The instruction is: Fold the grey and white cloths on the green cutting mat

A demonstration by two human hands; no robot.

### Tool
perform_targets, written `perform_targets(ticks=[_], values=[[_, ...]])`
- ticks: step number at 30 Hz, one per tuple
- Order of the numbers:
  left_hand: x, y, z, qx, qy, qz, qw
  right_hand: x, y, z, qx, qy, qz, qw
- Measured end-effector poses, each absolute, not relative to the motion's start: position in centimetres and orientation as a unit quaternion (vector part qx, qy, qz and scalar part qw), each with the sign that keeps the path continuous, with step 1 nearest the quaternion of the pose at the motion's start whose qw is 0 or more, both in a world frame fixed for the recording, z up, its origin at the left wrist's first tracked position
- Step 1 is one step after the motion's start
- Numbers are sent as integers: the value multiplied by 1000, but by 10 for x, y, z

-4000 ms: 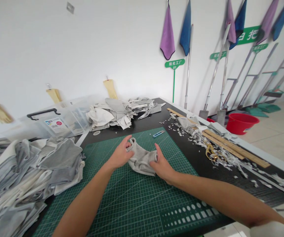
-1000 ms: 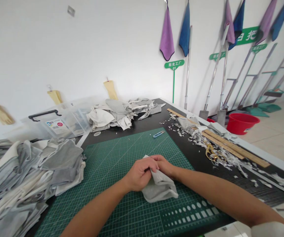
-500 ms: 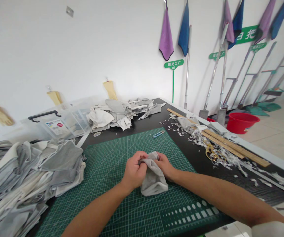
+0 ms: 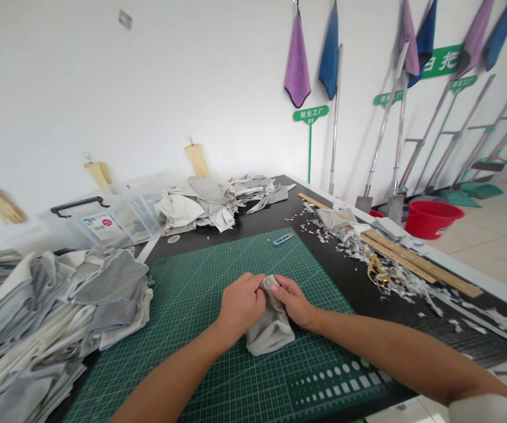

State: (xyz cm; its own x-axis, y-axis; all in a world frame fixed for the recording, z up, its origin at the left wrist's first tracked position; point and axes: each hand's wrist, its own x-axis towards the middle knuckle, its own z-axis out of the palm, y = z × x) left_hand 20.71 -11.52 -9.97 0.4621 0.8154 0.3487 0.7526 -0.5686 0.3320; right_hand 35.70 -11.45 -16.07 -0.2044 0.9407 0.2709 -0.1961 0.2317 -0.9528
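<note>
A small grey cloth piece (image 4: 271,332) hangs between my two hands above the green cutting mat (image 4: 200,264), its lower end spread towards me. My left hand (image 4: 242,299) is closed on its upper left edge, knuckles up. The fingers of my right hand (image 4: 294,301) pinch its upper right side, thumb on top. The top of the cloth is bunched between the hands. Blue thread snips (image 4: 284,239) lie near the mat's far corner.
Stacked grey and white cloths (image 4: 112,288) lie at the left, with another heap (image 4: 204,202) at the back beside a clear plastic box (image 4: 107,226). Wooden rulers (image 4: 420,264), gold-handled scissors (image 4: 375,271) and white scraps lie right. A red bucket (image 4: 433,220) stands beyond the table.
The cloth's lower end has shifted slightly left and narrowed. Its top is more tightly bunched, and my right thumb now shows on it.
</note>
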Motion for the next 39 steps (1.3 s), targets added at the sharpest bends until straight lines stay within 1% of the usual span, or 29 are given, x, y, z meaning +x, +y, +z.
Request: perform_targets(ticks=[4, 6, 7, 8, 10, 13, 14, 16, 19, 23, 25, 28, 30, 31, 33, 35, 37, 39], values=[[205, -109, -103, 851, 424, 303, 71, 358, -115, -157, -369, -619, 448, 529], [203, -103, -104, 831, 416, 358, 88, 359, -115, -153, -378, -612, 442, 536], [202, -99, -104, 818, 413, 383, 116, 360, -115, -151, -376, -603, 447, 542], [201, -96, -104, 804, 408, 402, 163, 361, -115, -149, -374, -591, 456, 551], [198, -89, -104, 762, 388, 415, 309, 362, -116, -145, -368, -562, 472, 571], [195, -84, -106, 669, 336, 383, 541, 362, -117, -139, -364, -519, 474, 611], [194, -83, -107, 639, 325, 365, 594, 361, -117, -137, -366, -506, 465, 627], [195, -83, -110, 599, 318, 339, 652, 360, -116, -134, -373, -483, 441, 658], [198, -83, -113, 573, 324, 359, 662, 360, -112, -133, -372, -469, 428, 677], [199, -80, -111, 571, 342, 422, 615, 361, -107, -136, -365, -471, 454, 662], [197, -80, -108, 588, 354, 435, 583, 359, -107, -140, -355, -476, 491, 637], [195, -81, -104, 638, 360, 420, 536, 354, -110, -147, -340, -497, 569, 559], [193, -82, -103, 661, 374, 406, 508, 351, -112, -152, -357, -511, 576, 528], [193, -82, -102, 663, 382, 403, 502, 349, -113, -154, -373, -517, 560, 529], [191, -82, -102, 655, 381, 399, 515, 348, -112, -158, -410, -516, 514, 549], [190, -81, -103, 650, 355, 382, 553, 349, -109, -162, -442, -500, 484, 566], [187, -80, -103, 658, 343, 343, 576, 351, -105, -166, -455, -486, 481, 571], [182, -78, -101, 669, 363, 299, 575, 352, -102, -169, -453, -487, 490, 563]])
